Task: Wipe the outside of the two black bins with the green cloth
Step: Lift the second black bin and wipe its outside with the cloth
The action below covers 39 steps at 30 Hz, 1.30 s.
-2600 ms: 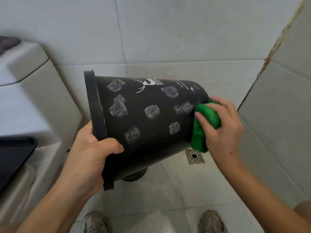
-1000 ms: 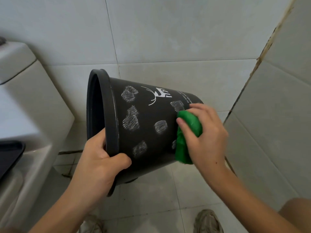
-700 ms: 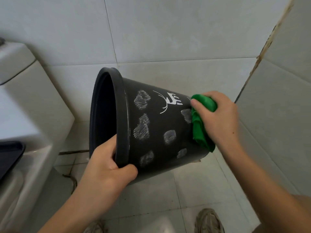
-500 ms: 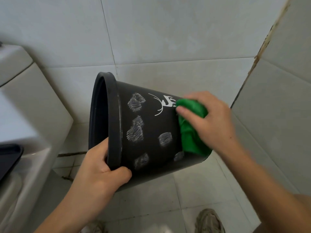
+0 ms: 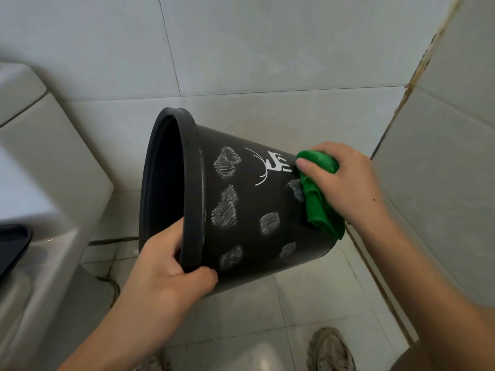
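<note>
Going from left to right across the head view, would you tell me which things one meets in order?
Toilet → left hand → black bin → green cloth → right hand → tiled side wall.

Matt black plastic bin (image 5: 249, 210), soft green cloth (image 5: 318, 199), glossy wall tiles (image 5: 267, 49).

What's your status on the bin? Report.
Left hand grips black bin rim. Right hand presses green cloth near base. Chalky smudges remain.
</note>
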### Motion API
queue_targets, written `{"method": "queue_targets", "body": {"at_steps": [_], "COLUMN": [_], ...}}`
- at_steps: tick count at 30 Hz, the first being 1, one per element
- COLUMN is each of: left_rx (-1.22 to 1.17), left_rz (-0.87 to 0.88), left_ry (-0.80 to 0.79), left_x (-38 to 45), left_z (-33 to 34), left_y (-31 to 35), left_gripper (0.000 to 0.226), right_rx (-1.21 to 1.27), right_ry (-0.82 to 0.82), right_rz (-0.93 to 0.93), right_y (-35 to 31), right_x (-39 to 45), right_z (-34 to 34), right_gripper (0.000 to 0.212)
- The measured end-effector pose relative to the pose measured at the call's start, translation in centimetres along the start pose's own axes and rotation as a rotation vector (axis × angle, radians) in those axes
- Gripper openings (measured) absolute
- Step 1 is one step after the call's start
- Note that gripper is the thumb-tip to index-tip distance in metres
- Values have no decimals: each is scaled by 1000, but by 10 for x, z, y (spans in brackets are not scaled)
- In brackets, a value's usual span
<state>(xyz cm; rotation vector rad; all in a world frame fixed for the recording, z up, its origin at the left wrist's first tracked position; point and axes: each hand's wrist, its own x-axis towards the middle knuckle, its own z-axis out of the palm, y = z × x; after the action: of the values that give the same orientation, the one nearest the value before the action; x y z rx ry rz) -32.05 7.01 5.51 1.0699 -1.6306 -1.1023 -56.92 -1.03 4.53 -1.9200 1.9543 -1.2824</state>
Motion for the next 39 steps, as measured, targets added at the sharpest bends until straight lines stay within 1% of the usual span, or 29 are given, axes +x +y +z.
{"method": "queue_targets", "body": {"at_steps": [3, 4, 5, 6, 8, 9, 10, 11, 12, 14, 15, 16, 17, 19, 20, 22, 24, 25, 26, 27, 29, 30, 31, 32, 35, 36, 37, 39], "left_rx": [-82, -80, -56, -21, 34, 34, 17, -9, -34, -65, -61, -41, -10, 27, 20, -44, -114, -136, -149, -145, -107, -94, -94, -102, -148, -152, -144, -129], "left_rz": [-32, -37, -30, -13, 4, -1, -9, -23, -40, -55, -56, -48, -32, -9, -11, -25, -51, -65, -70, -71, -75, -77, -78, -80, -97, -96, -90, -72], "left_ry": [45, 59, 57, 36, 0, 1, 4, 5, 19, 50, 52, 45, 24, -7, -11, 13, 63, 87, 105, 115, 99, 85, 80, 88, 150, 161, 154, 107], "left_x": [2, 2, 1, 1, 0, -1, -1, 0, 0, 1, 1, 1, 0, -1, -2, -1, 1, 0, 0, 0, 0, 0, 0, 0, -1, -1, -1, -1], "left_z": [-3, -4, -3, -2, 2, 3, 2, 1, -2, -6, -6, -5, -2, 2, 3, -1, -5, -5, -5, -4, -2, -1, -1, -2, -5, -5, -4, -1], "left_y": [1, 1, 2, 2, 1, 1, -2, -3, -4, -4, -4, -2, -1, 0, 0, 0, -1, 0, 0, 1, 1, 2, 2, 2, 3, 2, 4, 6], "left_gripper": [27, 26, 26, 26, 28, 31, 31, 27, 26, 31, 30, 28, 28, 31, 29, 31, 37, 38, 38, 37, 33, 33, 34, 36, 38, 37, 37, 33], "right_rx": [129, 156, 170, 167, 78, 22, -9, 10, 59, 158, 178, 186, 166, 62, 20, 34, 100, 105, 98, 97, 72, 39, 13, 4, 60, 69, 64, 53], "right_ry": [-36, -52, -60, -53, -73, -83, -77, -62, -60, -91, -92, -72, -47, -71, -69, -18, -30, -41, -39, -27, -11, -22, -22, -3, 23, 19, 17, 35], "right_rz": [-255, -297, -270, -187, 10, 60, 46, -22, -121, -301, -308, -253, -160, 15, 33, -92, -306, -383, -396, -334, -125, -60, -52, -96, -356, -410, -397, -225], "right_y": [-22, -23, -20, -14, 1, 5, 5, 0, -10, -24, -24, -20, -13, 2, 4, -6, -23, -26, -24, -20, -9, -6, -5, -7, -20, -20, -18, -13], "right_x": [-20, -21, -18, -10, 5, 6, 3, -2, -9, -22, -23, -19, -12, 0, 0, -10, -28, -35, -37, -33, -19, -15, -14, -17, -39, -42, -40, -26], "right_z": [2, 1, -1, -2, -2, 0, 2, 4, 5, 6, 5, 2, 1, 0, 1, 3, 2, 2, 0, -2, -4, -3, -1, -1, 0, 0, 0, 1], "right_gripper": [30, 31, 31, 30, 19, 16, 17, 23, 28, 32, 32, 32, 30, 19, 17, 25, 30, 30, 31, 32, 36, 38, 37, 35, 31, 31, 31, 33]}}
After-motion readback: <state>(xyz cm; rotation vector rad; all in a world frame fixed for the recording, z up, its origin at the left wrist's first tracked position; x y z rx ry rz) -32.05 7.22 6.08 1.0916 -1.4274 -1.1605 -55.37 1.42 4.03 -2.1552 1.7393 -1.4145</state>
